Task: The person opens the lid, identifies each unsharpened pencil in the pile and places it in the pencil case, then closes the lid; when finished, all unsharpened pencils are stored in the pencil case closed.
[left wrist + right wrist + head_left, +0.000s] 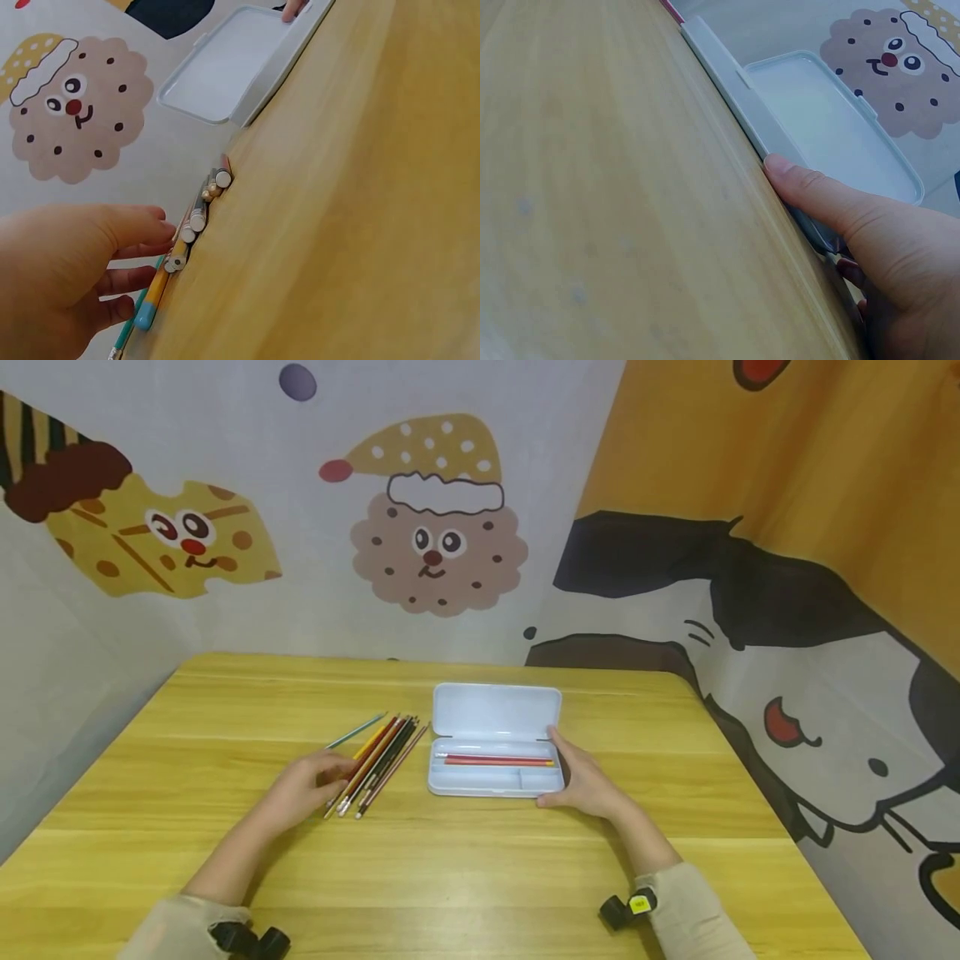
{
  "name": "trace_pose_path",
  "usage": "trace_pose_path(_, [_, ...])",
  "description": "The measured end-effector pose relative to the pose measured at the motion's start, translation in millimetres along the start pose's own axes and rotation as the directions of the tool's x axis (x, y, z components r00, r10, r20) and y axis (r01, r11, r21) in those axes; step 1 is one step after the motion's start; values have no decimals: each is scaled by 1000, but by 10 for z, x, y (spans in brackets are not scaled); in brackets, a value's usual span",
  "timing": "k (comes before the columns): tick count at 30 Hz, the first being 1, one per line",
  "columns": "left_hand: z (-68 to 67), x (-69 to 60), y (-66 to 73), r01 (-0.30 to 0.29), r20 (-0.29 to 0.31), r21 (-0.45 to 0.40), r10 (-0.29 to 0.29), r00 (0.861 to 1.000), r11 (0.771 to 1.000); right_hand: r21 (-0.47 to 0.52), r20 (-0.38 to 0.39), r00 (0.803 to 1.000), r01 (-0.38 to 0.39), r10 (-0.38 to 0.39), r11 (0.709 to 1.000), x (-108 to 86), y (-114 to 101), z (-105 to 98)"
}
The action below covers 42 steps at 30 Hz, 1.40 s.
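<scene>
White case (497, 710) steady in my right grip (588, 781); my left grip (303, 789), loosely parted beside the pencils (390, 756), should pinch 1 cleanly.

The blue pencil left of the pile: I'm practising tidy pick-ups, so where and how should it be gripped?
Probably pinch the blue pencil across mid-shaft, coming from above and its left side: it lies flat and slanted, and bare table separates its visible middle from the pile.
</scene>
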<state>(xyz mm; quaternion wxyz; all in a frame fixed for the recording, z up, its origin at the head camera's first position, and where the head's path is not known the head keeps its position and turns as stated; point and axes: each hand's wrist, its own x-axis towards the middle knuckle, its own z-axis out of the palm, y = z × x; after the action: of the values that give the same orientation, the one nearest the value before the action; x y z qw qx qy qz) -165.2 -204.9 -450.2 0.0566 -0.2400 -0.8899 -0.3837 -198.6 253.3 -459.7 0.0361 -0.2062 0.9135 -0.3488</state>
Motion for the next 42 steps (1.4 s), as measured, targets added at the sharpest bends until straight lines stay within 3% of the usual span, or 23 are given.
trace_pose_path(8, [23,4,-38,53,-25,-23,-54,998,998,0,1,1000,1,-1,1000,6,23,3])
trace_pose_path(15, [36,-4,-100,32,-79,-29,-34,996,999,-7,-1,1000,6,-6,1000,4,15,7])
trace_pose_path(23, [7,-6,-88,130,-62,-45,-132,989,991,-17,-1,1000,-4,4,1000,1,24,2])
trace_pose_path(29, [-17,2,-50,168,-47,-12,-169,985,986,-17,-6,1000,-7,6,1000,4,16,8])
trace_pose_path(35, [-23,-4,-21,180,-49,6,-179,983,984,-25,-6,1000,1,-1,1000,-1,1,2])
trace_pose_path(42, [-37,6,-43,161,-88,-31,-163,983,986,-30,-4,1000,0,0,1000,-3,14,13])
